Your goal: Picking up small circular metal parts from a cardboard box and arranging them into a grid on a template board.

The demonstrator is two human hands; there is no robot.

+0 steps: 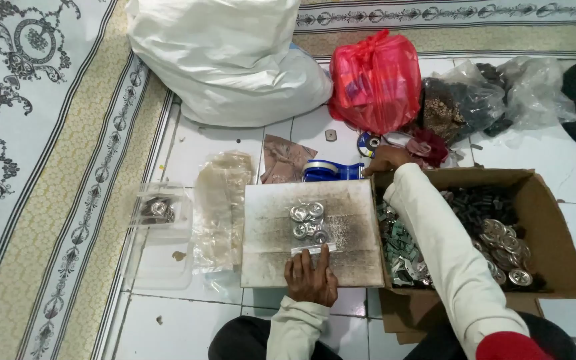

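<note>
A clear tub (161,230) of metal discs sits well left of the board (311,233), where the left hand (310,277) presses flat, fingers together, on a small bag of discs (309,225). If that press slackens, the bag could slide and spill. The right hand (387,160) stretches past the cardboard box (548,220) to the tape dispenser (331,171); I cannot tell its grip.

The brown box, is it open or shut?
Open. The box has its flaps folded out, and you can see round metal pieces and dark bits inside.
</note>
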